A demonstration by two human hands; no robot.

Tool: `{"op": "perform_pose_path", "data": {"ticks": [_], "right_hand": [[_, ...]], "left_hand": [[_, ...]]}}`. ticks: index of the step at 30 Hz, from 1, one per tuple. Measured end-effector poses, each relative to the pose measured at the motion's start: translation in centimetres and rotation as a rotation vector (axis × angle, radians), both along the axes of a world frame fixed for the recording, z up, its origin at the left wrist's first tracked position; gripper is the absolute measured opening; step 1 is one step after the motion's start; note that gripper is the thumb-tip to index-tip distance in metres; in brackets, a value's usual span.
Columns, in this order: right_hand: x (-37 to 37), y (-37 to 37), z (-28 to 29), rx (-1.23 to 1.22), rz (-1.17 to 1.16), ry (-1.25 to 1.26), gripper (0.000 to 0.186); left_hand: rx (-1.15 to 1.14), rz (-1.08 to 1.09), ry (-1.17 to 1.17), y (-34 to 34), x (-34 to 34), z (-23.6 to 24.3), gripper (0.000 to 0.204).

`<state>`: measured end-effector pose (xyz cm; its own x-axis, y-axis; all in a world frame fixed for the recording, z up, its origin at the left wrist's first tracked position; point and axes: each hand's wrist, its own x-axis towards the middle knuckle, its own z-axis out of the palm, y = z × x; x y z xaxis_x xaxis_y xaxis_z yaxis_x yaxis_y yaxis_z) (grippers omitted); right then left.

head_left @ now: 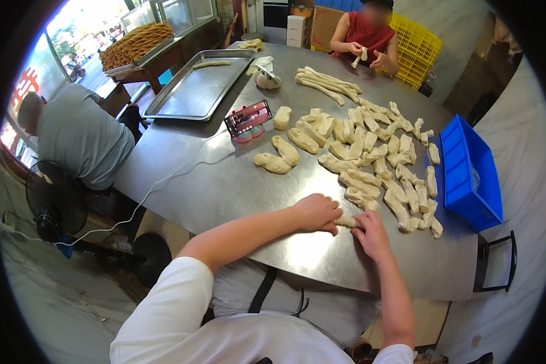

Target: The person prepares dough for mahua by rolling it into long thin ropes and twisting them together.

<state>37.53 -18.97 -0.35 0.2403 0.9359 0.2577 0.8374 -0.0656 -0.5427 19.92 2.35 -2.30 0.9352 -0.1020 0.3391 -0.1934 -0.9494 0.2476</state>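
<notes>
the left hand (315, 212) lies palm down on one end of a short twisted dough rope (347, 221), fingers together and pressed over it, and the right hand (370, 235) covers the other end the same way, fingers flat and close, so only the middle of the rope shows between them. the rope rests on the steel table (224, 188) near its front edge, just in front of the person. beyond the hands spreads a loose heap of dough pieces (376, 164), some touching, some lying apart, with a few fatter lumps (282, 155) off to the left of it. a phone on a pink stand (247, 118) sits further back, its white cable trailing off the table edge. a long metal tray (182, 97) holds one twisted strip. a blue crate (470, 173) stands at the right edge. across the table a person in red (364, 36) holds a piece of dough in both hands, and another in grey (82, 133) sits to the left.
</notes>
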Motion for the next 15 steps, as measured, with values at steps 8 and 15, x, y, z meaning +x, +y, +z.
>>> {"op": "perform_pose_path", "data": {"ticks": [8,15], "right_hand": [[-6.8,16.6,13.9,0.373,0.088,-0.012,0.043],[-8.9,12.7,7.6,0.335,0.123,0.031,0.049]], "left_hand": [[0.361,0.698,-0.215,17.3,-16.3,17.1,0.040],[0.194,0.832,-0.361,20.1,-22.5,9.4,0.035]]}}
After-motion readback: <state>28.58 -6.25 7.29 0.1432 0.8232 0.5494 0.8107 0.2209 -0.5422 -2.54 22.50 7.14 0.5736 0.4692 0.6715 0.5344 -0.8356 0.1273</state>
